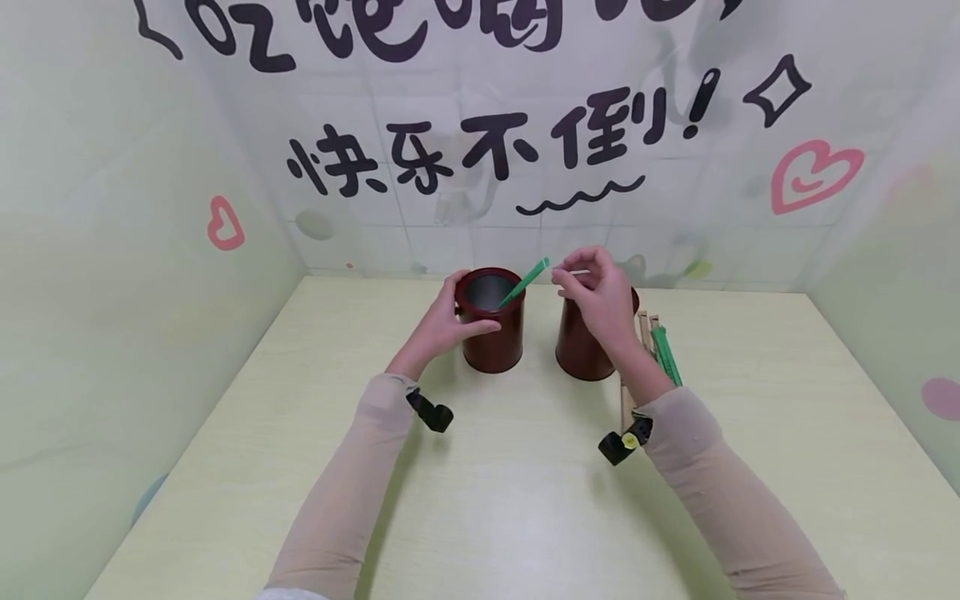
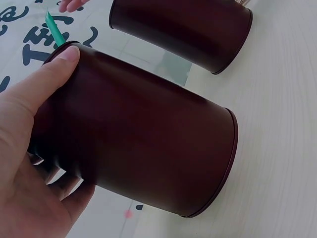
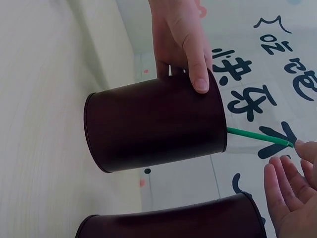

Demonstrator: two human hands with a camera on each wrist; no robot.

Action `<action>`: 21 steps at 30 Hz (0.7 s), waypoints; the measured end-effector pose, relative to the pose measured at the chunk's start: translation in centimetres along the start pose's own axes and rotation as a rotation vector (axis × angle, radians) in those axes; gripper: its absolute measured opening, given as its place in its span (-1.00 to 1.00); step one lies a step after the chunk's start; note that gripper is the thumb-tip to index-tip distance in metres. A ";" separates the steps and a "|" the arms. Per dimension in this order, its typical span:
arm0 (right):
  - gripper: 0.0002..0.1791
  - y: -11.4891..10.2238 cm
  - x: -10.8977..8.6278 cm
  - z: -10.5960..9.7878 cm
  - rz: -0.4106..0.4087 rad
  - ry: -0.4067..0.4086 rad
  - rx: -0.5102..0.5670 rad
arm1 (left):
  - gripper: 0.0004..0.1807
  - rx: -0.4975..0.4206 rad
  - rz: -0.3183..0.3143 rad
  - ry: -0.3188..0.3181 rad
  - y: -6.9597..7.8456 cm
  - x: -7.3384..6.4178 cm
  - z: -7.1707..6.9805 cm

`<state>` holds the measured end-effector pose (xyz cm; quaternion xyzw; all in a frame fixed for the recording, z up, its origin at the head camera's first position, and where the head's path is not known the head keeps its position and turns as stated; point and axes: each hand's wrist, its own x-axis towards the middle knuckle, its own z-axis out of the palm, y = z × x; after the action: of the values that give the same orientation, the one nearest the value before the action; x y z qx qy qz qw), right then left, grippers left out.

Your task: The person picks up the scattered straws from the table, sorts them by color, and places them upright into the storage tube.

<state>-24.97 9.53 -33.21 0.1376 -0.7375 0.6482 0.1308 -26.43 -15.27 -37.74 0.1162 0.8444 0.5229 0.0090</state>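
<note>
My left hand (image 1: 447, 323) grips a dark red cylindrical container (image 1: 492, 340) near its rim, thumb on one side and fingers round the other. A slim green stick (image 1: 525, 282) leans out of its open top toward the right. Just beyond the stick's upper tip is my right hand (image 1: 597, 292), its fingers loosely bent in the head view. In the right wrist view its thumb (image 3: 306, 149) overlaps the green tip, while the left wrist view shows a gap between them. A second dark red container (image 1: 582, 342) stands behind my right hand, partly hidden by it.
Several brown sticks (image 1: 627, 408) and green sticks (image 1: 666, 354) lie on the pale table (image 1: 495, 500) right of the second container, partly behind my right forearm. A white printed backdrop (image 1: 465, 200) rises behind the table, with side walls left and right.
</note>
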 end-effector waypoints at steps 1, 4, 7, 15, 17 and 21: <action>-0.69 0.0 0.0 -0.2 0.003 0.004 0.003 | 0.09 -0.002 0.000 -0.002 0.0 0.0 0.0; -0.68 0.1 -0.2 -0.7 0.013 0.012 0.009 | 0.08 -0.005 0.002 -0.008 -0.1 -0.1 0.0; -0.66 0.0 -0.3 -1.5 0.023 0.020 -0.012 | 0.09 -0.005 0.004 -0.013 -0.1 -0.1 -0.1; -0.69 -0.2 -1.0 -3.9 0.015 0.051 -0.027 | 0.07 -0.003 0.010 -0.011 -0.1 -0.1 0.0; -0.71 -0.1 -1.2 -4.6 0.013 0.057 -0.032 | 0.07 -0.002 0.010 -0.011 -0.1 -0.1 0.1; -0.70 0.3 -1.7 -6.2 0.020 0.068 -0.071 | 0.08 -0.006 0.001 -0.018 -0.1 0.1 0.1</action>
<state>-23.46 15.74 -33.33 0.1033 -0.7565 0.6271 0.1541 -26.49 -15.21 -37.85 0.1215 0.8427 0.5243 0.0168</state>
